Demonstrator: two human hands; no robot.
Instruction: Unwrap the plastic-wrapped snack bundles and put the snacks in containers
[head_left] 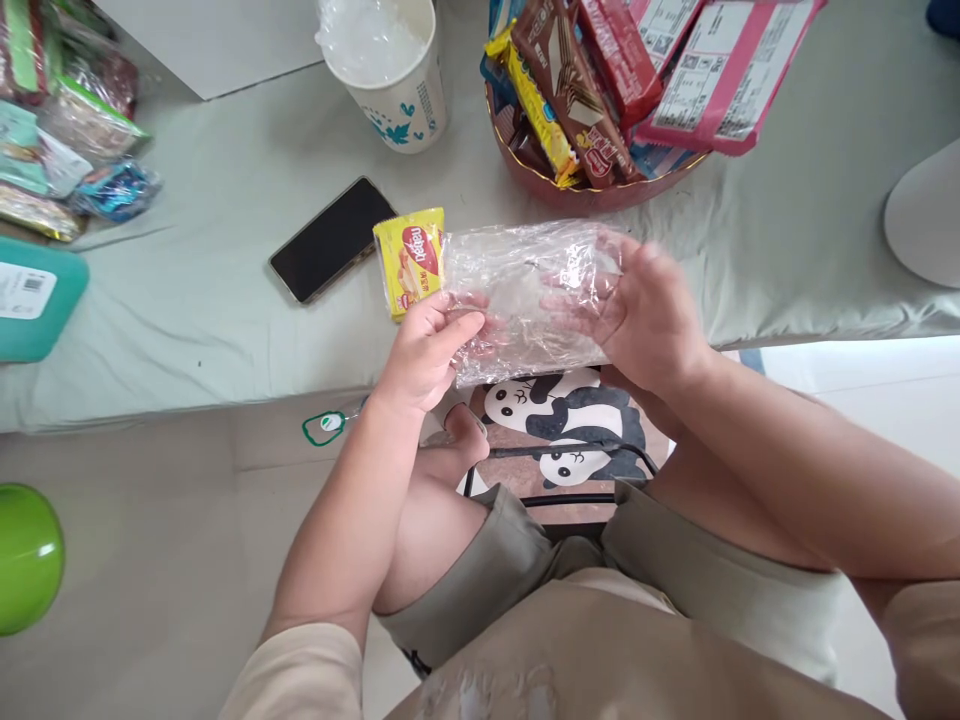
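A clear plastic bag (pixel 525 290) is stretched between both hands at the table's front edge. My left hand (pixel 431 350) pinches the bag's left end, right beside a small yellow snack packet (pixel 410 260) that lies against the bag's left end; whether the packet is partly inside the bag I cannot tell. My right hand (pixel 637 315) grips the bag's right side, with the fingers showing through the film.
A black phone (pixel 332 238) lies left of the packet. Behind are a paper cup (pixel 397 80) stuffed with plastic and a round basket (pixel 592 190) piled with snack packs. More wrapped snacks (pixel 67 110) and a teal box (pixel 34 295) sit at far left.
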